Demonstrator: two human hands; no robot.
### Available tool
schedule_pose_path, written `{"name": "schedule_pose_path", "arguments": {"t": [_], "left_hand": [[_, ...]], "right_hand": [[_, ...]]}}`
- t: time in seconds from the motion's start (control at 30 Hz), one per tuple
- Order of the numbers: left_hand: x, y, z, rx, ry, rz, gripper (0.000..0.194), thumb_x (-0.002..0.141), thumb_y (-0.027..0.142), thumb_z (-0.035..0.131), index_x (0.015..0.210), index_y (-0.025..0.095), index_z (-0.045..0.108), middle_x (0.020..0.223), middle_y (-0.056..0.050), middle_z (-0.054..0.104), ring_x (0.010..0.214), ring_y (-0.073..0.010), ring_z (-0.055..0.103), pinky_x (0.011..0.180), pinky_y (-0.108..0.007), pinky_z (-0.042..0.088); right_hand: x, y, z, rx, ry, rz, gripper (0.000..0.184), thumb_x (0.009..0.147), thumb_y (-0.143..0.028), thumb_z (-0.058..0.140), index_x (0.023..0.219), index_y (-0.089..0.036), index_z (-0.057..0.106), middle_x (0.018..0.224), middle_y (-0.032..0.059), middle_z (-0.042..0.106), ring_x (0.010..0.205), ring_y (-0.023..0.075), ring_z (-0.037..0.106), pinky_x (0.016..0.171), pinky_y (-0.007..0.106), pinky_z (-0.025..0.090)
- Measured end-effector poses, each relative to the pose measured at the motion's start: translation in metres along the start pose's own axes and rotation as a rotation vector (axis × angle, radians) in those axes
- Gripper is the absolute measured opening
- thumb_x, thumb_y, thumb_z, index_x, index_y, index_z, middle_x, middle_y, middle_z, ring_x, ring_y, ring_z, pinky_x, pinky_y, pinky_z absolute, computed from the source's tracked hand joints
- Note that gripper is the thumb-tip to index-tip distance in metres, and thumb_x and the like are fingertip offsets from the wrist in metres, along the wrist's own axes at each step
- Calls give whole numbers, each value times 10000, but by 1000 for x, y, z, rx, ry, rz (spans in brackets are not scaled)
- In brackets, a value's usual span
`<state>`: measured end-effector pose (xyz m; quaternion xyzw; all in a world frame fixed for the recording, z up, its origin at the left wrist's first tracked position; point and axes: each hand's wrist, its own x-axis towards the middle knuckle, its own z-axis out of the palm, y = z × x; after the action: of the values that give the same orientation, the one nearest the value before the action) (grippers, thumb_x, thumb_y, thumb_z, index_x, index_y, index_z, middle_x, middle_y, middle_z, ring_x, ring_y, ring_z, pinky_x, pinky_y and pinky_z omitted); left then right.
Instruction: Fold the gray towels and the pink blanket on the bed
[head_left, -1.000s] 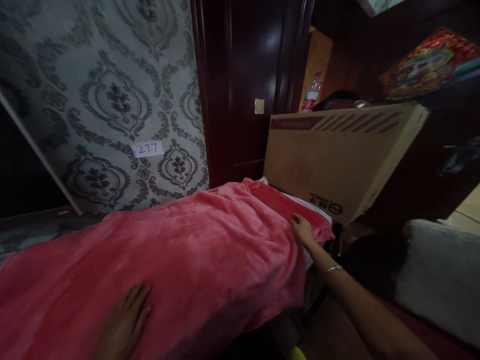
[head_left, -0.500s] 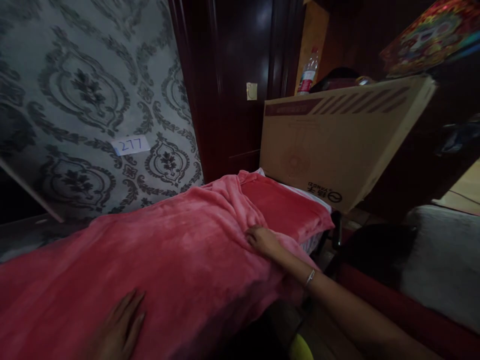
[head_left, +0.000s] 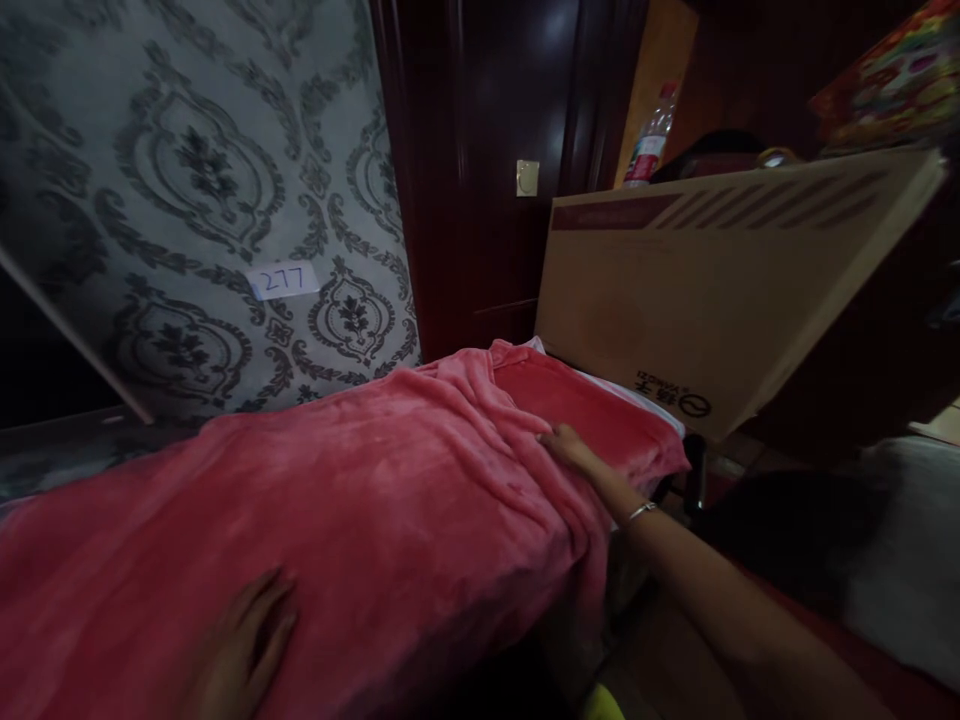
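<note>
Pink blanket (head_left: 360,480) lay lengthwise over what looked like a narrow bed (head_left: 697,472), running from the left edge of view almost to the bed's right end. Left stretch was done, as far as could be judged: spread out, only shallow ripples. Left hand (head_left: 251,645) rested on it near the bottom of view, open, fingers slightly apart, gripping nothing. Middle was mostly flat too, near side hanging over the edge. Further right, not done: cloth was bunched into loose diagonal folds. Right hand (head_left: 571,447) was closed on the border of those folds, apparently pinching the fabric between bent fingers and thumb. Just past it a darker red cloth (head_left: 600,405) lay uncovered, with a white edge (head_left: 637,397) showing behind, so that end was left without blanket. Large carton (head_left: 675,300) stood just beyond.
</note>
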<state>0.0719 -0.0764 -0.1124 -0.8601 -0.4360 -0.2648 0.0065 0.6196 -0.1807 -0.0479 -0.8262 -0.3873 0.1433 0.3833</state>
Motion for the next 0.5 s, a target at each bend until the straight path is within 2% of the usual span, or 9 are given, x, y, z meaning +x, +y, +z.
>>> {"name": "schedule_pose_path", "arguments": {"t": [0.07, 0.17, 0.27, 0.33, 0.43, 0.5], "left_hand": [[0, 4, -3, -13, 15, 7, 368, 880, 498, 438, 943, 271, 720, 1073, -62, 760, 1014, -272, 706, 941, -437, 569], [2, 8, -2, -16, 9, 22, 358, 906, 468, 401, 852, 285, 704, 987, -55, 758, 937, -267, 705, 891, -422, 569], [7, 14, 0, -62, -8, -47, 370, 931, 435, 356, 786, 273, 655, 878, -52, 737, 832, -245, 690, 791, -382, 575], [13, 21, -2, -127, 40, -96, 364, 939, 438, 345, 763, 268, 614, 827, -48, 710, 792, -232, 671, 750, -360, 571], [25, 41, -7, -209, 136, -104, 354, 944, 450, 342, 763, 268, 586, 816, -53, 673, 778, -230, 644, 757, -370, 567], [33, 58, -9, -219, 88, -99, 356, 947, 444, 343, 768, 270, 597, 814, -56, 658, 779, -239, 638, 746, -391, 570]], "right_hand": [[14, -2, -12, 45, 76, -16, 177, 798, -181, 550, 867, -140, 707, 832, 46, 726, 769, 182, 649, 658, 231, 477], [42, -1, -47, 80, 268, -13, 264, 798, -185, 495, 988, -144, 675, 948, 74, 717, 858, 198, 640, 745, 260, 488], [69, 6, -87, 82, 457, 42, 337, 781, -195, 475, 1071, -142, 637, 995, 95, 689, 882, 224, 615, 790, 315, 486], [84, 11, -108, 59, 561, 69, 338, 765, -200, 493, 1068, -153, 635, 954, 80, 674, 861, 227, 602, 792, 326, 480], [100, 18, -126, -86, 680, 62, 350, 776, -176, 496, 1093, -179, 647, 931, 65, 660, 859, 220, 600, 805, 326, 472], [107, 25, -130, -194, 714, 52, 379, 798, -155, 482, 1137, -180, 649, 991, 91, 656, 891, 228, 610, 822, 342, 472]]}}
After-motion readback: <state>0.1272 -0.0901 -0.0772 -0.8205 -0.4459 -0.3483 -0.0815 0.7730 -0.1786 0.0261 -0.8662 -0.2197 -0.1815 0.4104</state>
